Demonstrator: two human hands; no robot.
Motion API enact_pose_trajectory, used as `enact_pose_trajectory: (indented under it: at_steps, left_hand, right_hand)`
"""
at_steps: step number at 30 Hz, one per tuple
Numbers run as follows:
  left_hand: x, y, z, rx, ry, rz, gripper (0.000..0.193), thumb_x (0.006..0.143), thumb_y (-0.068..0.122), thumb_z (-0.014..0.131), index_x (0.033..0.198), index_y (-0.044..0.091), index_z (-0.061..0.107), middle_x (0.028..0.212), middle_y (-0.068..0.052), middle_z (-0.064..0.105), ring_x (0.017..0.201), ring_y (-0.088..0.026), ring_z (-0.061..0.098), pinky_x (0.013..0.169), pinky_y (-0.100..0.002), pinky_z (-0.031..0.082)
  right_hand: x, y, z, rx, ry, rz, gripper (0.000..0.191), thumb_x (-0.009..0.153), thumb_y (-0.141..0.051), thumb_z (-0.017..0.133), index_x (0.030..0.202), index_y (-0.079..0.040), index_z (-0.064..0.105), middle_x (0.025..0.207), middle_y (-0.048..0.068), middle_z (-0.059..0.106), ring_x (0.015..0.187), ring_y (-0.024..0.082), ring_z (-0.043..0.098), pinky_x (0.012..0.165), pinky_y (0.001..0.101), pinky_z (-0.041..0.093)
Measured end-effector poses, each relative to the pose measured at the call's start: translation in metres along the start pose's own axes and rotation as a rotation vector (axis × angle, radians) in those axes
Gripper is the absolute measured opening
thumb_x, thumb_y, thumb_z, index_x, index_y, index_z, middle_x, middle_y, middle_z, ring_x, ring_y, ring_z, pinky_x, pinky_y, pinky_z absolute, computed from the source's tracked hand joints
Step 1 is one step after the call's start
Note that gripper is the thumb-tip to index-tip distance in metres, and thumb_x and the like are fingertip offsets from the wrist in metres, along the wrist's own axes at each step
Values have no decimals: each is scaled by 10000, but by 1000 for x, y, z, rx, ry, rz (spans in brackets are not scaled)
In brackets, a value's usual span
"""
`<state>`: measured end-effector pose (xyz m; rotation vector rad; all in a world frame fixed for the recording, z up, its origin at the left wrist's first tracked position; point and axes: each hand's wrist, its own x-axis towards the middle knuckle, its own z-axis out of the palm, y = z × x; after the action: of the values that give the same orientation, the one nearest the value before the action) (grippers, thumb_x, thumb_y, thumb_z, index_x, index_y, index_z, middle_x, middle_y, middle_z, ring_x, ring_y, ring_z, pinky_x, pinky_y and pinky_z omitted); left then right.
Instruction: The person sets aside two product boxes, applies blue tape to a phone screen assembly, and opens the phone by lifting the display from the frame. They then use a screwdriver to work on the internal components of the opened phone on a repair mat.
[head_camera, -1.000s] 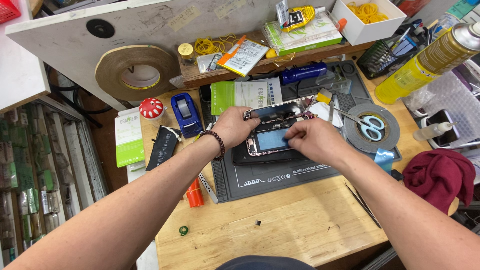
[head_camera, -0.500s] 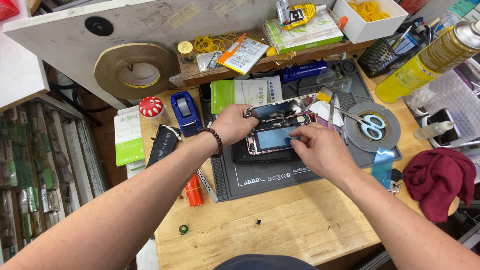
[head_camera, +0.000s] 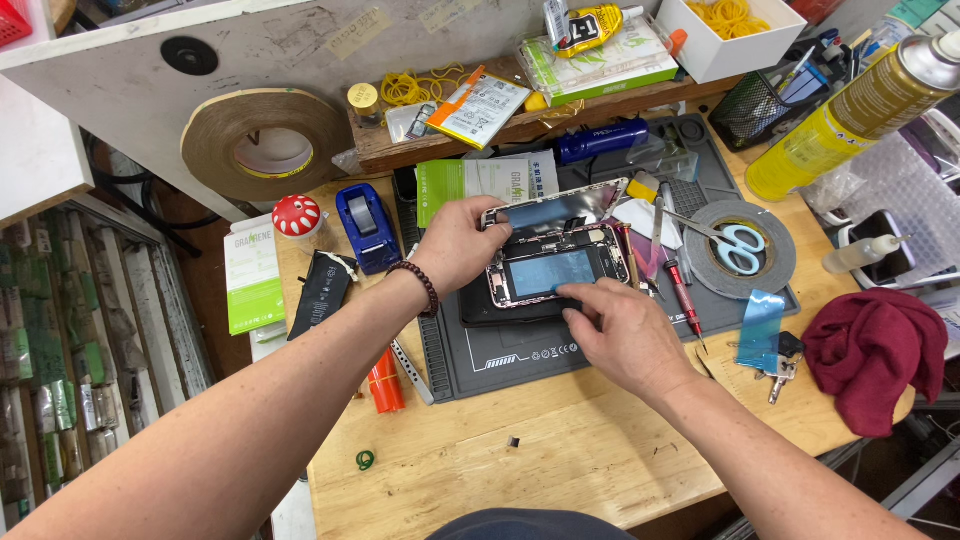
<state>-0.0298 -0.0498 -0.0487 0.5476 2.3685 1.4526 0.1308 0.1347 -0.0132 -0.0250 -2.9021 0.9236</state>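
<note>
On the grey mat (head_camera: 520, 355), left hand (head_camera: 455, 245) grips the opened phone (head_camera: 555, 270); right hand (head_camera: 615, 325), ungrasping, presses its battery. Advise even, gentle fingertip pressure.

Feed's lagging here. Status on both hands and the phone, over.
Left hand props the opened phone's lifted screen panel. Right hand fingertips on the blue-backed phone body on the grey work mat. Red-handled screwdriver beside it, nothing blocking.

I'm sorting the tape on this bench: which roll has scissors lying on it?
The flat dark roll right of the opened phone, with blue-handled scissors on it. The big tan roll leans on the board, bare.
</note>
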Motion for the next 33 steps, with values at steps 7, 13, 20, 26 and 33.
enact_pose_trajectory:
  at_steps: [7, 13, 20, 26, 33]
  left_hand:
    - [5, -4, -1, -41, -44, 1, 236, 922, 160, 662, 1113, 29, 706, 839, -41, 732, 749, -131, 663, 714, -301, 545]
    - [5, -2, -4, 48, -49, -16, 242, 924, 179, 663, 1113, 34, 703, 875, -88, 751, 796, -179, 705, 764, -321, 558]
    - [3, -3, -4, 43, -42, 16, 273, 920, 182, 667, 1154, 43, 694, 896, -77, 754, 811, -178, 707, 778, -321, 555]
    - [4, -1, -5, 18, -50, -1, 276, 925, 179, 660, 1165, 48, 696, 913, -69, 761, 827, -169, 715, 783, -314, 562]
    - [2, 0, -4, 10, -54, -39, 294, 927, 178, 650, 1189, 54, 695, 928, -88, 768, 843, -181, 725, 798, -319, 569]
  right_hand:
    - [15, -3, -7, -180, -69, 163, 391, 941, -382, 670, 1294, -215, 690, 757, 156, 731, 748, 358, 695, 686, 480, 536]
    - [21, 14, 0, -18, -92, 152, 375, 960, -345, 650, 1321, -247, 679, 795, 127, 750, 738, 289, 731, 698, 428, 563]
    - [11, 15, -13, -42, -233, 372, 456, 923, -217, 602, 1364, -327, 651, 690, 169, 709, 621, 313, 687, 671, 448, 552]
    - [22, 0, -7, -184, -157, 205, 387, 978, -356, 561, 1351, -293, 646, 790, 181, 736, 784, 389, 697, 736, 511, 546]
    - [27, -4, -1, -250, -159, 205, 381, 984, -369, 546, 1345, -298, 647, 835, 162, 749, 813, 376, 718, 755, 508, 564]
